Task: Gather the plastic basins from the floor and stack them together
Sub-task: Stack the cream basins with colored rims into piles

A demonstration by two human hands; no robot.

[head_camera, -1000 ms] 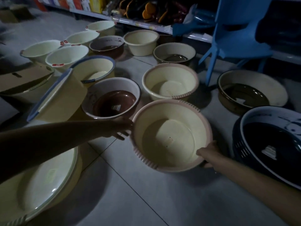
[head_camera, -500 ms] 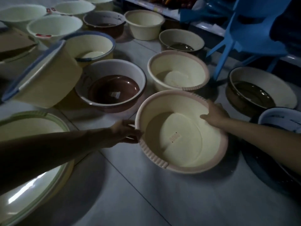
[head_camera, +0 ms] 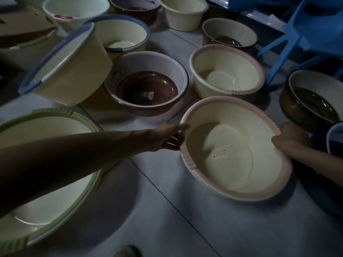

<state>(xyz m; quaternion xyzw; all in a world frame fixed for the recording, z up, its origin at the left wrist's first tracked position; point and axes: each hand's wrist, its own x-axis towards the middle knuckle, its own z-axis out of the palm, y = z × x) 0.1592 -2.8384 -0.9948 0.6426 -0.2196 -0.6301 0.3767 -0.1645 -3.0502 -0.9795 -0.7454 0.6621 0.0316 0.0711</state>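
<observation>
a: what do the hands hold?
b: left hand point(head_camera: 165, 136) and right hand point(head_camera: 289, 140) grip opposite rims of the pink-rimmed basin point(head_camera: 232, 175), tilted above the tiled floor point(head_camera: 157, 210).

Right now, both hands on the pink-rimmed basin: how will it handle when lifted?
The pink-rimmed basin looks empty and thin-walled, so probably light. The left hand and right hand grip opposite rim sides, so it should lift level, perhaps flexing slightly. Its ribbed rim grips likely limit slipping.

Dim shop floor — many labelled basins point(head_camera: 146, 84), blue plastic chair point(head_camera: 304, 30)
</observation>
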